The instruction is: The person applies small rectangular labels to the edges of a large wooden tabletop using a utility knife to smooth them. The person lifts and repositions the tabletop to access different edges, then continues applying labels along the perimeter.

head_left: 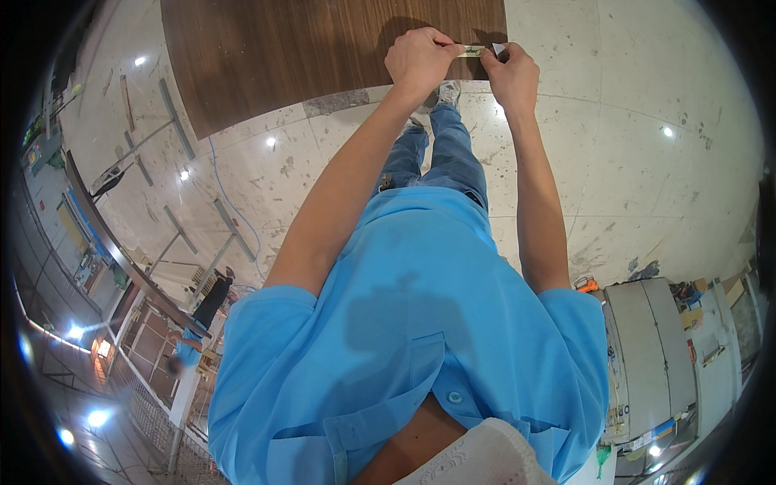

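Over the near edge of a dark brown wood-grain board (299,56), both hands are held close together. Between them stretches a short, narrow pale yellow-green strip (470,52) with dark marks; its exact kind is too small to make out. My left hand (418,63) pinches the strip's left end between thumb and forefinger. At its other end my right hand (515,77) is closed, thumb and fingers on the strip. A small white pointed piece (499,51) shows by the right fingertips, near the board's right corner.
My legs in jeans (457,149) stand below the board's near edge. Metal frame legs (174,121) and a thin blue cable (234,206) are on the floor at left. A large grey-beige box (651,356) stands at right. Another person (190,343) is at far left.
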A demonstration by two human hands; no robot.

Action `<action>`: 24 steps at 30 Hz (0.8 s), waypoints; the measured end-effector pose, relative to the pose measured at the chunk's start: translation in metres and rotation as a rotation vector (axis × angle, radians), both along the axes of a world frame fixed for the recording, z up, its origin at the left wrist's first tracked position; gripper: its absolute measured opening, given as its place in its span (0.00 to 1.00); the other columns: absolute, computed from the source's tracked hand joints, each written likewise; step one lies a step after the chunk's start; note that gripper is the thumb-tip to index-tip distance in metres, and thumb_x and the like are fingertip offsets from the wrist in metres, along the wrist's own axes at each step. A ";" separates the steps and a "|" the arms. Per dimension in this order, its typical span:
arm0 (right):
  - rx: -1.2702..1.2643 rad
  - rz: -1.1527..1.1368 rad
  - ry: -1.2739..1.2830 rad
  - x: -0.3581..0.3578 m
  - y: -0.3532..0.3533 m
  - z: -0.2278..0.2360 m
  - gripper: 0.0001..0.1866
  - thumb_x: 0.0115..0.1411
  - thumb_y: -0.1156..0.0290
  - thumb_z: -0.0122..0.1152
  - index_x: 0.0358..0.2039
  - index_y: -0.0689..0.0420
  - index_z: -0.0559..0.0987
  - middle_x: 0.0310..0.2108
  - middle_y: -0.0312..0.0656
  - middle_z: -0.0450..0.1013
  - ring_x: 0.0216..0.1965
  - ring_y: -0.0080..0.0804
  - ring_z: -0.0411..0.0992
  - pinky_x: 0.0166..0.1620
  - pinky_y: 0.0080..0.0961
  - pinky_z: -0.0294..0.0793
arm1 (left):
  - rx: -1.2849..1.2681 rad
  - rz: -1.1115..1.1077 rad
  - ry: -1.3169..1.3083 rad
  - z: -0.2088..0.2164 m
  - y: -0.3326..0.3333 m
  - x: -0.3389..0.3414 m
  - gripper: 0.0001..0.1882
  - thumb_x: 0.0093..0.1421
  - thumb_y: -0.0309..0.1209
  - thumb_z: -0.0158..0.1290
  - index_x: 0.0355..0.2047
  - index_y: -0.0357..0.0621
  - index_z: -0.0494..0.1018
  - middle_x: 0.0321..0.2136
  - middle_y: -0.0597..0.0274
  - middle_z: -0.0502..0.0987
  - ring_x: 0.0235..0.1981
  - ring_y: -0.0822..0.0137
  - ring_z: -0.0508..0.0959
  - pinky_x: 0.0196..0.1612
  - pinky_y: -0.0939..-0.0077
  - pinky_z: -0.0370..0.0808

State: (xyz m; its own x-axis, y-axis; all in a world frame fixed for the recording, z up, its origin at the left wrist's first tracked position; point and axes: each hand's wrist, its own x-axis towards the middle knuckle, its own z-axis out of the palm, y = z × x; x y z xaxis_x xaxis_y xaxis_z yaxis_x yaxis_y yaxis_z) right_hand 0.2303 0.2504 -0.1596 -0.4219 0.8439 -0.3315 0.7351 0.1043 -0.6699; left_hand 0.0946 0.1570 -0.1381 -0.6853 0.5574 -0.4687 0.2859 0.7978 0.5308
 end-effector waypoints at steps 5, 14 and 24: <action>0.025 -0.012 0.003 -0.002 -0.002 -0.002 0.19 0.59 0.57 0.69 0.36 0.64 0.83 0.25 0.50 0.80 0.27 0.44 0.79 0.34 0.39 0.76 | -0.002 -0.002 0.003 0.000 0.000 0.000 0.12 0.54 0.46 0.68 0.32 0.55 0.88 0.28 0.62 0.86 0.32 0.58 0.86 0.39 0.62 0.81; 0.038 -0.034 -0.170 0.011 0.006 0.003 0.29 0.57 0.49 0.71 0.40 0.67 0.80 0.31 0.54 0.82 0.34 0.53 0.81 0.39 0.42 0.80 | 0.020 -0.080 0.105 -0.006 -0.002 0.006 0.20 0.54 0.48 0.68 0.39 0.48 0.83 0.31 0.61 0.84 0.36 0.57 0.85 0.43 0.62 0.79; -0.058 -0.057 -0.135 0.010 0.004 0.003 0.45 0.51 0.35 0.72 0.49 0.68 0.76 0.41 0.57 0.80 0.43 0.54 0.81 0.46 0.45 0.79 | 0.029 0.018 0.005 -0.004 -0.012 -0.011 0.31 0.53 0.42 0.71 0.49 0.40 0.68 0.34 0.57 0.81 0.39 0.56 0.83 0.45 0.58 0.77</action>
